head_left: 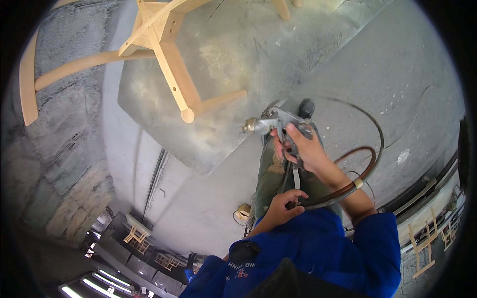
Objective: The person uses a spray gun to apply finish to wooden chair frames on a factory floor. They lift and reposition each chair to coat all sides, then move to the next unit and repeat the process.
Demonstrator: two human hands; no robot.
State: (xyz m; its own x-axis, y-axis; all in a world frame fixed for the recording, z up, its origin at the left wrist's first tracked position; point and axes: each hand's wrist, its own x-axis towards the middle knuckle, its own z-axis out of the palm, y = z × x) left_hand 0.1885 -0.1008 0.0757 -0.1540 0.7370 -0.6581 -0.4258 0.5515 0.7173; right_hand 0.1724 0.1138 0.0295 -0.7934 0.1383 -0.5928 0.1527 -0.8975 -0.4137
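- Right hand (304, 148): fingers curled tight around the grip of a grey metal spray gun (277, 125), index finger over the trigger; brass-coloured nozzle points left toward the chair.
- Left hand (282, 206): fingers closed around a dark rubber hose (368, 168), pinching it low, in front of the torso.
- Hose: smooth, round in section, loops in a wide arc to the right of the gun and back to the left hand; a pale band wraps it near the right forearm. A thinner line runs a larger loop outside it.
- Containers: a dark rounded cap or cup sits just behind the gun body; contents cannot be made out.
- Blue long-sleeved jacket (328, 248): covers both arms; olive trousers show below the gun.
- Pale unfinished wooden chair (164, 49): stands on a grey dusty raised platform (208, 134), near the nozzle but apart from it. Round legs, curved bent backrest; upper part cut off by the frame edge.
- Platform surface: rough, crusted with pale residue.
- Small wooden chair frames (427, 243) at right edge, tiny and distorted.
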